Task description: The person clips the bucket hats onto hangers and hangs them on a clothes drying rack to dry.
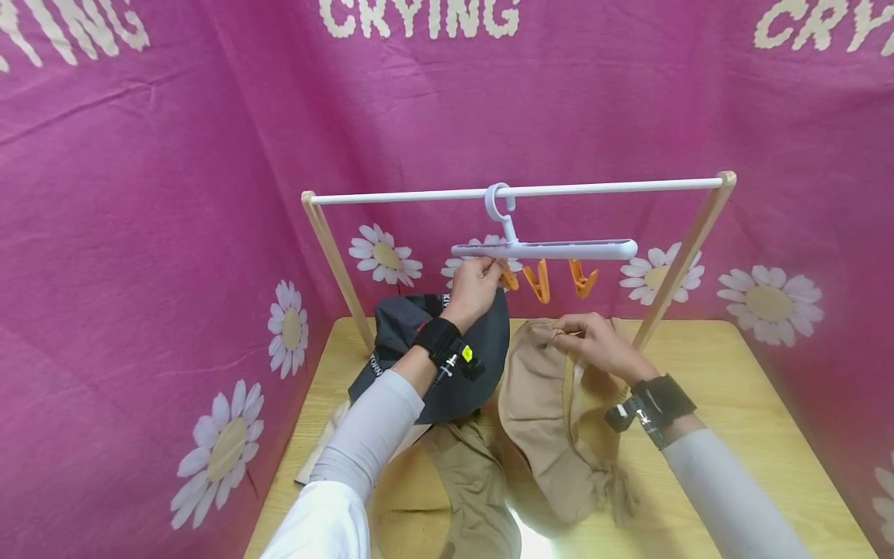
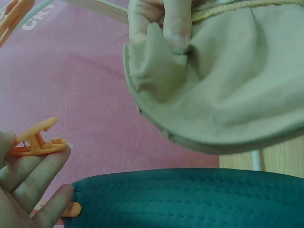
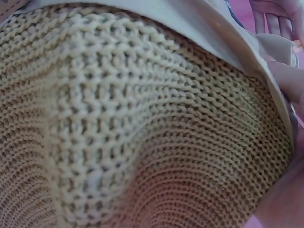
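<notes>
My left hand [image 1: 475,293] is under the left part of a lilac hanger [image 1: 552,250]. It pinches an orange clip [image 2: 38,149], whose jaws stand apart with nothing between them in the left wrist view. Below it hangs a dark cap [image 1: 447,404], with another orange clip [image 2: 72,209] at its edge. My right hand [image 1: 604,345] pinches the edge of a beige hat [image 1: 534,388] between thumb and fingers, right of the cap. The hat's woven, straw-like side [image 3: 118,118] fills most of the right wrist view and hides part of that hand.
The hanger hooks over a white rod [image 1: 405,194] held by wooden posts [image 1: 680,256]. Two more orange clips [image 1: 538,281] dangle from the hanger. Another beige-brown fabric item [image 1: 478,489] lies on the wooden table [image 1: 726,388]. A pink daisy-print cloth [image 1: 594,101] surrounds the table.
</notes>
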Demonstrator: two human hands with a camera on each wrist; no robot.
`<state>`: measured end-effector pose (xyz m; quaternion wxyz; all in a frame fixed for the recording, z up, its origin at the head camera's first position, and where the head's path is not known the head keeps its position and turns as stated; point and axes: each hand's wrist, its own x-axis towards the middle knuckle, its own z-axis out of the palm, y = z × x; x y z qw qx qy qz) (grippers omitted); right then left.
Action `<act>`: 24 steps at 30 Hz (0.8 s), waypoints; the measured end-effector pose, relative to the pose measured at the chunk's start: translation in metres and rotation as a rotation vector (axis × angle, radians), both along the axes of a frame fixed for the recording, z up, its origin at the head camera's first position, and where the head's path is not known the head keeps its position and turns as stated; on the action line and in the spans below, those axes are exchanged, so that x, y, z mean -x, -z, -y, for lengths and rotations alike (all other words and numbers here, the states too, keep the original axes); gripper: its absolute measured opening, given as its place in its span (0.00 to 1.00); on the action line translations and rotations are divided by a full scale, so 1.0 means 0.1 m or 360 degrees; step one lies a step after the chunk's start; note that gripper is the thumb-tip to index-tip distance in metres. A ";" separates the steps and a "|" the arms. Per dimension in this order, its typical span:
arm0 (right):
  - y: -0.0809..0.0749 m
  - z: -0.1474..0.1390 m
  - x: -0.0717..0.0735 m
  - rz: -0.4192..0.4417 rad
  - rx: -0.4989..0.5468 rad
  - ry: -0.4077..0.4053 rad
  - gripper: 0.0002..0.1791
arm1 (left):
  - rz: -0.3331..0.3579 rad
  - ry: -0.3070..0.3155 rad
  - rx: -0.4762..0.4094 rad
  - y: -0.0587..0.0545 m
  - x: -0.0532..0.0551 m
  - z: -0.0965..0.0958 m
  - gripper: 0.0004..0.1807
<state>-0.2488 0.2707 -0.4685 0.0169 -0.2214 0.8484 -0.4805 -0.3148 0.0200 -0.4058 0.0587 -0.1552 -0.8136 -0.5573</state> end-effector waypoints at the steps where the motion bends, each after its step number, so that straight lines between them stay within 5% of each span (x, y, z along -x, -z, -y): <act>1: 0.00 0.01 0.01 0.0024 0.0017 -0.0028 0.05 | 0.0002 0.0007 -0.0026 0.00 0.01 0.00 0.17; 24: -0.12 0.35 0.39 0.0243 -0.0015 -0.0475 0.06 | 0.0110 0.0252 -0.0270 0.05 0.04 0.01 0.20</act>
